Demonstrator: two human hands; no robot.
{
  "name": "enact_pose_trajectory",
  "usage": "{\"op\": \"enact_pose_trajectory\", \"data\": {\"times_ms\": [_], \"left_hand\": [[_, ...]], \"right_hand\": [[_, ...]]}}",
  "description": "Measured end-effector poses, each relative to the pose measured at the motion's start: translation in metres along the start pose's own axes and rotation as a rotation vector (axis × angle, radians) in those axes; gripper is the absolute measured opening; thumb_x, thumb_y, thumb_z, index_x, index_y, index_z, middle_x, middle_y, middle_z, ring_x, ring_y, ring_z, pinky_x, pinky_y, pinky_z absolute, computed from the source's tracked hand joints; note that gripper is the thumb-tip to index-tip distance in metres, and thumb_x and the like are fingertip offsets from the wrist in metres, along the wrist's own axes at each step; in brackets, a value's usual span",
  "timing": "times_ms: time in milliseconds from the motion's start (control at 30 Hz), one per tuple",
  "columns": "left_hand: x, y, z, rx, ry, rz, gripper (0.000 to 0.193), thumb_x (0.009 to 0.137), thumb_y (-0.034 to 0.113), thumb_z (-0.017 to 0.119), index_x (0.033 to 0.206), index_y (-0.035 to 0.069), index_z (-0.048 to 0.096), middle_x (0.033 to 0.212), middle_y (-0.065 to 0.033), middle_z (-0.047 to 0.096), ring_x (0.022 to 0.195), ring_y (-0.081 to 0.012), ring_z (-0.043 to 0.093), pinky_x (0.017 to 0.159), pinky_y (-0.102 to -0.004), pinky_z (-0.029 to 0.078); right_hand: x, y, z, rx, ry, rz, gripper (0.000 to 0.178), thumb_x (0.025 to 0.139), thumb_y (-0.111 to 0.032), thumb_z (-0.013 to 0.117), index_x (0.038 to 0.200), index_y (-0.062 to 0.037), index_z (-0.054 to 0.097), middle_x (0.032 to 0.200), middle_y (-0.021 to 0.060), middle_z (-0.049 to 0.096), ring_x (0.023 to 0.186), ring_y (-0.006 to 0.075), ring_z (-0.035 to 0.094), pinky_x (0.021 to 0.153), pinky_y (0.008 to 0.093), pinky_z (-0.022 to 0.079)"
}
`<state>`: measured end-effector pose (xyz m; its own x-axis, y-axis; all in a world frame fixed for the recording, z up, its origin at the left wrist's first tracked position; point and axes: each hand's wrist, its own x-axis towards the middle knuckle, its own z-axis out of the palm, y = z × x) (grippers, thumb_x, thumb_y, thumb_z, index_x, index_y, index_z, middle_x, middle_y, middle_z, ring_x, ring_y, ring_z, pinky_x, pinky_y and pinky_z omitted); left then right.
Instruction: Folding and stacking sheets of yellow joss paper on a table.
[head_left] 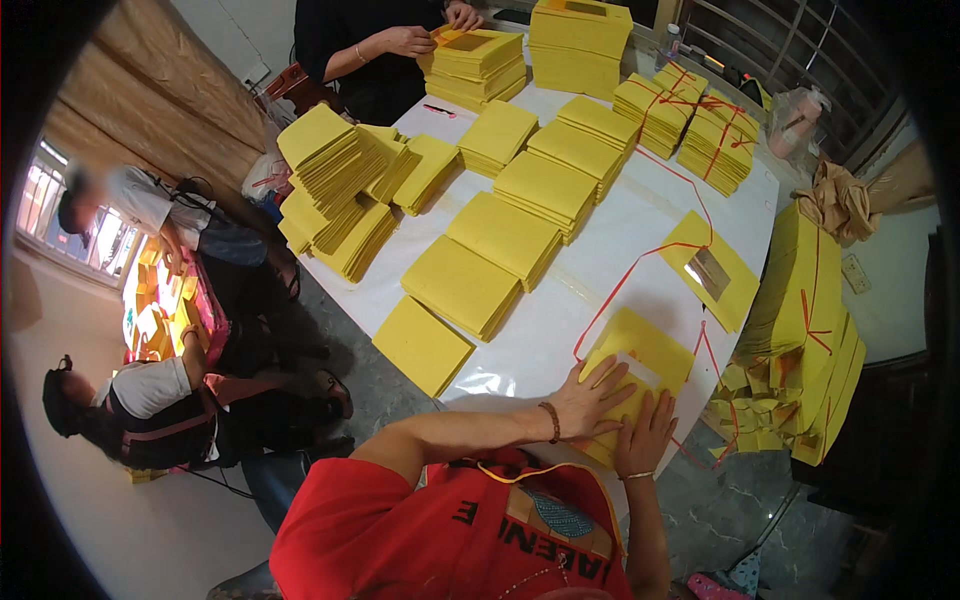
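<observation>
A stack of flat yellow paper pieces (632,339) with a pale window in the top one lies at the table's near edge. My left hand (592,400) rests flat on it near the window, fingers spread. Beside it, my right hand (645,437) lies with stretched fingers on the stack's near right part. Red string (603,313) runs along the stack's left side and across the table; its course under the stack is hidden. Just beyond, another yellow piece with a clear window (709,274) lies flat, with the string touching it.
Rows of yellow stacks (507,233) cover the white table (620,255). Bundles tied with red string (715,143) stand at the far right; more tied bundles (800,290) stand beside the table. A co-worker's hands (408,41) touch a far stack. Two people work at left.
</observation>
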<state>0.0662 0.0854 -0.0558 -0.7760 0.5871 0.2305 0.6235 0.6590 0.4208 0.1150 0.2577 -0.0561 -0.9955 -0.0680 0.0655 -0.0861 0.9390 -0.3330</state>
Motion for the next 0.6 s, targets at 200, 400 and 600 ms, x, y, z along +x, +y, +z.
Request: {"op": "enact_pose_trajectory", "data": {"times_ms": [200, 400, 600], "left_hand": [[0.0, -0.002, -0.019, -0.021, 0.104, 0.174, 0.061, 0.074, 0.048, 0.06, 0.122, 0.012, 0.052, 0.134, -0.0168, 0.035, 0.129, -0.0338, 0.025, 0.099, -0.0525, 0.022], [-0.003, -0.002, -0.004, 0.086, -0.153, 0.443, 0.061, 0.069, 0.048, 0.064, 0.11, 0.004, 0.055, 0.116, -0.0139, 0.05, 0.105, -0.026, 0.046, 0.086, -0.0384, 0.035], [-0.004, 0.035, -0.002, 0.542, -0.287, 0.4, 0.054, 0.079, 0.038, 0.051, 0.119, 0.002, 0.052, 0.11, -0.0255, 0.053, 0.098, -0.0342, 0.052, 0.075, -0.0379, 0.041]], "right_hand": [[0.003, -0.004, -0.005, -0.081, -0.023, 0.048, 0.055, 0.088, -0.031, 0.041, 0.135, -0.0048, 0.031, 0.145, 0.0204, 0.019, 0.134, 0.0382, 0.016, 0.106, 0.0546, 0.009], [0.002, 0.012, -0.001, 0.027, -0.031, 0.001, 0.056, 0.089, -0.033, 0.04, 0.136, -0.0039, 0.031, 0.145, 0.0213, 0.018, 0.135, 0.0369, 0.014, 0.105, 0.0557, 0.008], [-0.009, 0.018, -0.012, 0.419, 0.065, 0.058, 0.056, 0.092, -0.031, 0.038, 0.139, -0.0027, 0.025, 0.147, 0.0206, 0.012, 0.136, 0.0351, 0.009, 0.108, 0.046, 0.008]]}}
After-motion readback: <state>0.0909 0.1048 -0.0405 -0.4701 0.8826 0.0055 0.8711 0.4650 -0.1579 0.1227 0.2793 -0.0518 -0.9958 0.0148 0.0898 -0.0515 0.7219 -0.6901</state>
